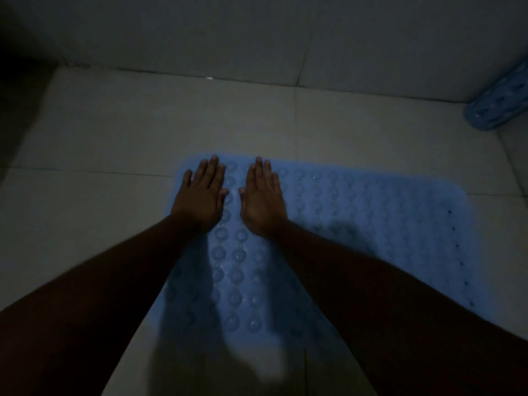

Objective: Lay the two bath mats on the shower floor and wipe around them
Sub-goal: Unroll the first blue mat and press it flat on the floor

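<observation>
Both hands, left hand (201, 195) and right hand (264, 200), lie flat on the blue bath mat (371, 224). A rolled second mat (498, 104) stands well apart from it, at the wall (257, 32).

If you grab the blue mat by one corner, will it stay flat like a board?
Probably not. The blue mat lies thin and flush on the tiled floor, so it likely droops. Its round bumps look like suction cups, so it may cling when pushed.

A blue bath mat (357, 212) lies flat on the tiled shower floor (114, 132); a rolled mat (497, 104) rests beyond its far right corner.

Bare forearms; left hand (201, 195); right hand (264, 200)
</observation>
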